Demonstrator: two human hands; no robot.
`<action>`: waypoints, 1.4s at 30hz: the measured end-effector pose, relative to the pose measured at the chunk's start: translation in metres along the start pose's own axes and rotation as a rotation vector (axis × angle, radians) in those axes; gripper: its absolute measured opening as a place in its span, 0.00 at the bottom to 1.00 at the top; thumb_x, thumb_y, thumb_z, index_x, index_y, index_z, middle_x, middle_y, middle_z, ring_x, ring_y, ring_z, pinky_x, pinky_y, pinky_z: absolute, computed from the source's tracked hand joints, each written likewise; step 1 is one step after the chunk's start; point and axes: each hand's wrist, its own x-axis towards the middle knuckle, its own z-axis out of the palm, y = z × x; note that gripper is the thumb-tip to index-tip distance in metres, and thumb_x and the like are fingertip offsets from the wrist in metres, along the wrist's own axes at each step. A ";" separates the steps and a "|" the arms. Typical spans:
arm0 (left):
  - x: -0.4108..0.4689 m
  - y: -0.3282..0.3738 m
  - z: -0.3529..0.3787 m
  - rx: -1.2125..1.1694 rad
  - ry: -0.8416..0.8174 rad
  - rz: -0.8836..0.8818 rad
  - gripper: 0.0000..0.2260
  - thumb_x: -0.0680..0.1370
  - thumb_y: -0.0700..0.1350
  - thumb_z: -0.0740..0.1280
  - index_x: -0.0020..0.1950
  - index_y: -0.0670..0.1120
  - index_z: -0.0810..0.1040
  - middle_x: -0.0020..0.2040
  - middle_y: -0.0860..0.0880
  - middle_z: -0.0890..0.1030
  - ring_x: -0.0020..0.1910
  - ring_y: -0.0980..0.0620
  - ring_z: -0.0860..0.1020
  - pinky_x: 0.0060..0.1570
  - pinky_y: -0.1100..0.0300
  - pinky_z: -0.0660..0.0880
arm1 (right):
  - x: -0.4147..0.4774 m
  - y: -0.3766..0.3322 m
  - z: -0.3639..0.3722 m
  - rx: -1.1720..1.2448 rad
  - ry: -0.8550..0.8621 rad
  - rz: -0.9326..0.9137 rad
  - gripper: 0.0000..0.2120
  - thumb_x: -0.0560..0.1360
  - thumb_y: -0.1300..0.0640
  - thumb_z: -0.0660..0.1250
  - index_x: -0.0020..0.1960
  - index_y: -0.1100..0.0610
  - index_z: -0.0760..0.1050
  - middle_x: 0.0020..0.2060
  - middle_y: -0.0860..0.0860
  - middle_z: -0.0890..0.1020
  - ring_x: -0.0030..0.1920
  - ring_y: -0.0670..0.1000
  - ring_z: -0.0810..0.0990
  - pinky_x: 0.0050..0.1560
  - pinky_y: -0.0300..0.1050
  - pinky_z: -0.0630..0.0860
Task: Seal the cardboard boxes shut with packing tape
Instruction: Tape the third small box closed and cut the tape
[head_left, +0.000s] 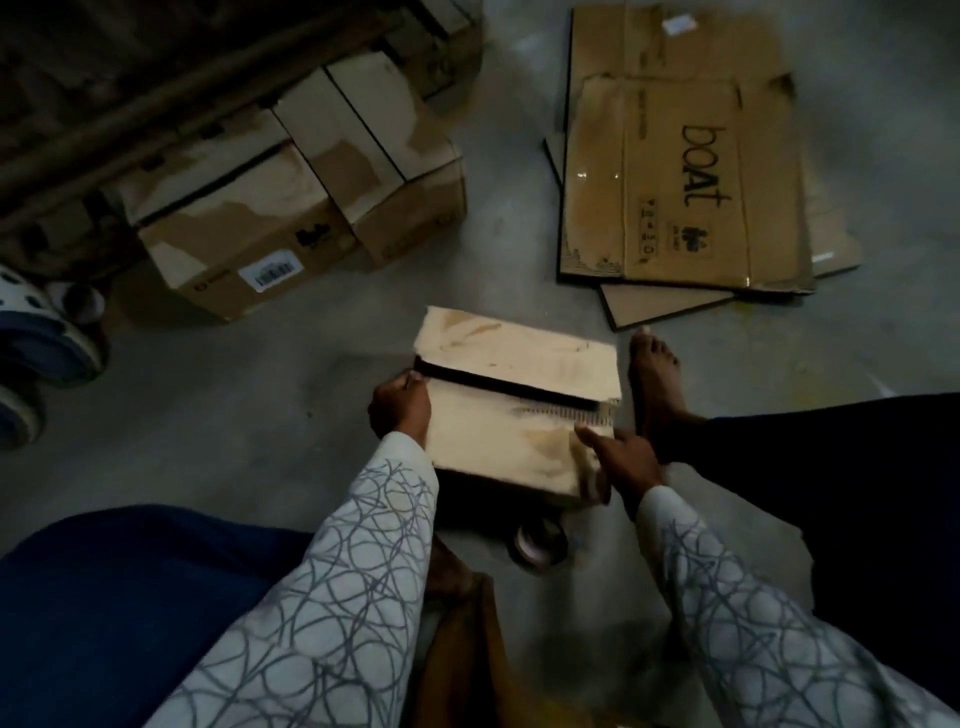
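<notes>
A small pale cardboard box (511, 400) sits on the concrete floor in front of me, its two top flaps folded down with a dark gap between them. My left hand (401, 408) grips the box's left edge at the end of that gap. My right hand (618, 454) holds the near right corner, thumb on top of the flap. A roll of packing tape (537, 545) lies on the floor just below the box, partly hidden by it.
Several closed cardboard boxes (291, 192) stand at the upper left. Flattened cartons (685, 166), one marked "boat", lie at the upper right. My bare foot (654, 384) rests right of the box. A brown piece of cardboard (467, 654) lies between my arms.
</notes>
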 end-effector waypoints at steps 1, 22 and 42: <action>-0.004 -0.001 -0.003 -0.020 -0.017 -0.006 0.14 0.77 0.52 0.70 0.59 0.47 0.84 0.59 0.43 0.84 0.59 0.41 0.80 0.57 0.57 0.75 | 0.014 0.019 0.003 0.069 0.001 0.027 0.41 0.53 0.25 0.73 0.54 0.53 0.81 0.54 0.58 0.83 0.54 0.61 0.82 0.54 0.60 0.80; -0.155 -0.012 -0.153 -0.618 0.213 0.081 0.13 0.74 0.57 0.74 0.51 0.50 0.87 0.38 0.60 0.83 0.47 0.53 0.82 0.54 0.58 0.79 | -0.201 -0.055 -0.048 0.274 0.192 -0.343 0.31 0.81 0.47 0.64 0.75 0.65 0.62 0.70 0.61 0.71 0.71 0.61 0.69 0.64 0.46 0.65; -0.182 -0.006 -0.147 -0.446 0.097 0.075 0.16 0.70 0.51 0.78 0.55 0.47 0.86 0.49 0.51 0.86 0.47 0.52 0.82 0.56 0.60 0.78 | -0.200 -0.013 -0.076 0.174 0.316 -0.242 0.30 0.75 0.43 0.71 0.74 0.48 0.67 0.63 0.56 0.79 0.64 0.62 0.76 0.66 0.53 0.70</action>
